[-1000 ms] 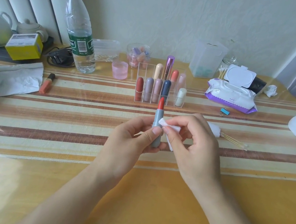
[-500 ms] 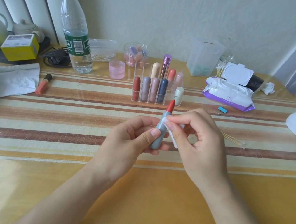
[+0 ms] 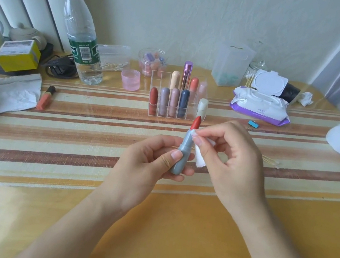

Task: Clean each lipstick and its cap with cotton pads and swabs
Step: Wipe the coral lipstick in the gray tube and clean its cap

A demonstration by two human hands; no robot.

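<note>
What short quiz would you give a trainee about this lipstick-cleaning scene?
1. True or false: the left hand grips the grey lipstick, whose cap is off and red tip bare.
2. What does the right hand pinch against that lipstick? A) a cotton pad B) a swab C) a cap
3. Fill in: the loose orange lipstick lies on the table to the ___ of the clear organiser.
Key: 1 true; 2 A; 3 left.
</note>
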